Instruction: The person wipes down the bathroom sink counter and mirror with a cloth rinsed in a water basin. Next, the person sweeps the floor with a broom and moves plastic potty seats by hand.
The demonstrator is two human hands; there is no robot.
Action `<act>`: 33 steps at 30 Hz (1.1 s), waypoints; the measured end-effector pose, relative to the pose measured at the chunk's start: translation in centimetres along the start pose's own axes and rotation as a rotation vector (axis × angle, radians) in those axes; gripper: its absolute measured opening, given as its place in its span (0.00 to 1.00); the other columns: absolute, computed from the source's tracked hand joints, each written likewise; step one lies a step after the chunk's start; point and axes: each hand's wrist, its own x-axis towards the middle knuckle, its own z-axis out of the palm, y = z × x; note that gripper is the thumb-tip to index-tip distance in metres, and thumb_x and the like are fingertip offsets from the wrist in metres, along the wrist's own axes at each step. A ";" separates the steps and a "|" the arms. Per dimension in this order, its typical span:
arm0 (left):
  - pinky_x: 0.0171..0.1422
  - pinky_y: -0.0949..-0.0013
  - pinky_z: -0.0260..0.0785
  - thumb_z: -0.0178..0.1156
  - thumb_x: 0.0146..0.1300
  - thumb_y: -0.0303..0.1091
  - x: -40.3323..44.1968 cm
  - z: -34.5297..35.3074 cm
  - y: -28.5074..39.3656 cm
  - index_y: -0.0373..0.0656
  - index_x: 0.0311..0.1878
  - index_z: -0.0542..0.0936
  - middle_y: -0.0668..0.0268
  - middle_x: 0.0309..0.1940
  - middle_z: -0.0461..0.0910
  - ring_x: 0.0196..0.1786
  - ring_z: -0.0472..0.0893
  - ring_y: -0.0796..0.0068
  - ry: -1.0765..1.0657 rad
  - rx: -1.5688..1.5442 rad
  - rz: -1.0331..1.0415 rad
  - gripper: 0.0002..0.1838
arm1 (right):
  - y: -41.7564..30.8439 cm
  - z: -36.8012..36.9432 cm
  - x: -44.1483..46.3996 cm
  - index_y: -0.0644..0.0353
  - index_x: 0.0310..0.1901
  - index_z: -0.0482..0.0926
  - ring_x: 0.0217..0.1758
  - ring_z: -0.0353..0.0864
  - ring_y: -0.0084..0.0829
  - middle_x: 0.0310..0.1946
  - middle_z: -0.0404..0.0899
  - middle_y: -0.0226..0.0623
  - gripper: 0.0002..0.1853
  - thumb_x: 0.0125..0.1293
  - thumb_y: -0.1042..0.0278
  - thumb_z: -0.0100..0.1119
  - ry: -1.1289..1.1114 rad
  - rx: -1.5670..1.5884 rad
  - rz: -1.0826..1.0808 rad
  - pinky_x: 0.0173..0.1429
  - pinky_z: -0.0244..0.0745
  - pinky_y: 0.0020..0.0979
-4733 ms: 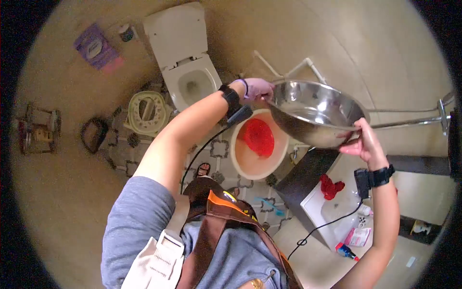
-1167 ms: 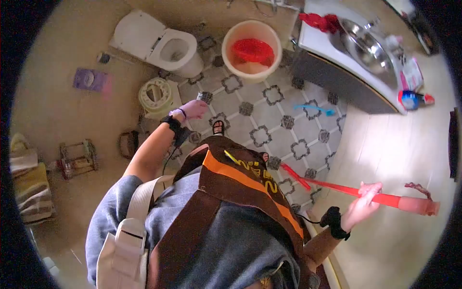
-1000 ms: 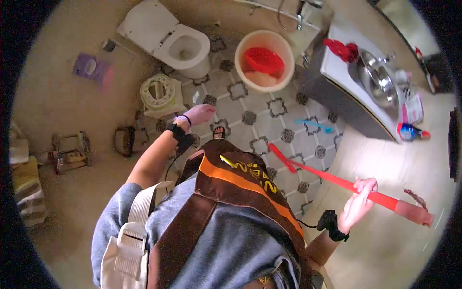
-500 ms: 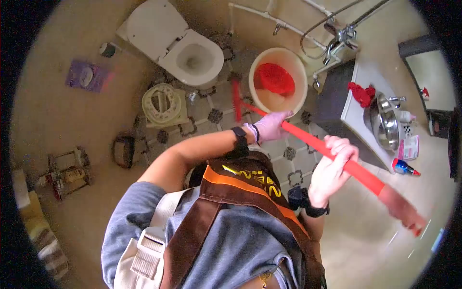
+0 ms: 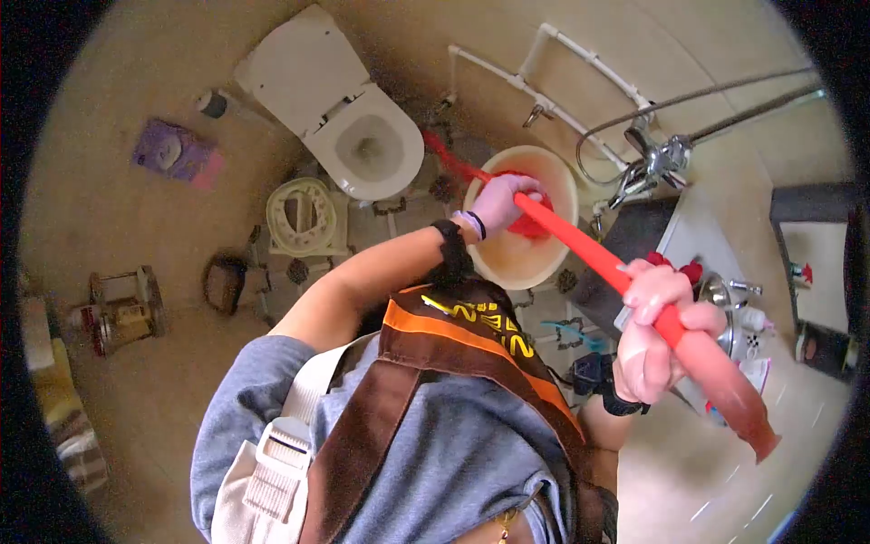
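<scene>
A long red pole slants across in front of me, a red crossbar at its far end by the toilet. It looks like a floor squeegee. My left hand, apparently in a thin pinkish glove, is wrapped round the pole over the bucket. Higher up, my right hand is closed round it near the blurred top end. Beneath the pole stands a pale bucket with something red inside, partly hidden by my left hand and the pole.
The toilet has its lid up. Next to it sits a pale ring-shaped seat. At the right are a metal tap with hose, a sink counter with a red cloth, and a mirror.
Both hands moved with the pole; its crossbar shifted up towards the toilet. My left hand now overlaps the bucket, and my right hand is lower right. The camera view also shifted.
</scene>
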 end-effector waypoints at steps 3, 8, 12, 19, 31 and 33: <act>0.47 0.66 0.71 0.57 0.59 0.31 2.7 -1.9 -2.2 0.41 0.43 0.80 0.56 0.36 0.81 0.41 0.81 0.60 0.025 0.057 0.046 0.10 | 3.3 -0.7 3.2 0.53 0.37 0.62 0.32 0.73 0.34 0.28 0.72 0.35 0.24 0.58 0.41 0.57 -0.180 0.057 0.077 0.52 0.67 0.47; 0.46 0.62 0.72 0.56 0.59 0.30 9.3 -5.5 -6.0 0.44 0.45 0.79 0.54 0.35 0.80 0.41 0.80 0.56 0.043 0.054 0.145 0.11 | 7.1 -0.3 8.5 0.51 0.41 0.62 0.39 0.71 0.38 0.30 0.69 0.37 0.17 0.64 0.46 0.50 -0.074 -0.110 0.117 0.62 0.57 0.60; 0.43 0.58 0.72 0.57 0.56 0.31 15.1 -11.9 -6.9 0.47 0.44 0.79 0.53 0.31 0.80 0.38 0.79 0.52 0.022 0.263 0.141 0.12 | 10.6 0.7 13.3 0.54 0.38 0.62 0.46 0.73 0.45 0.34 0.73 0.45 0.13 0.64 0.55 0.52 0.036 -0.154 0.210 0.62 0.57 0.59; 0.45 0.56 0.71 0.57 0.51 0.31 25.2 -24.2 -17.0 0.55 0.46 0.79 0.59 0.34 0.81 0.40 0.79 0.54 -0.057 0.402 0.122 0.17 | 21.8 5.0 20.2 0.59 0.39 0.65 0.62 0.65 0.54 0.49 0.71 0.54 0.08 0.63 0.67 0.52 0.125 -0.082 0.539 0.66 0.57 0.53; 0.48 0.57 0.70 0.57 0.51 0.33 33.4 -28.1 -29.3 0.52 0.43 0.79 0.59 0.36 0.80 0.42 0.79 0.55 -0.188 0.332 0.032 0.14 | 34.8 10.4 27.9 0.60 0.40 0.66 0.56 0.73 0.43 0.46 0.76 0.49 0.03 0.66 0.77 0.46 0.178 -0.359 0.626 0.63 0.64 0.43; 0.46 0.57 0.71 0.55 0.51 0.31 33.5 -27.5 -30.7 0.51 0.42 0.79 0.59 0.33 0.80 0.40 0.79 0.56 -0.004 0.259 0.039 0.13 | 36.0 11.5 29.5 0.59 0.37 0.67 0.55 0.74 0.40 0.45 0.77 0.47 0.03 0.64 0.79 0.47 0.138 -0.424 0.706 0.64 0.62 0.39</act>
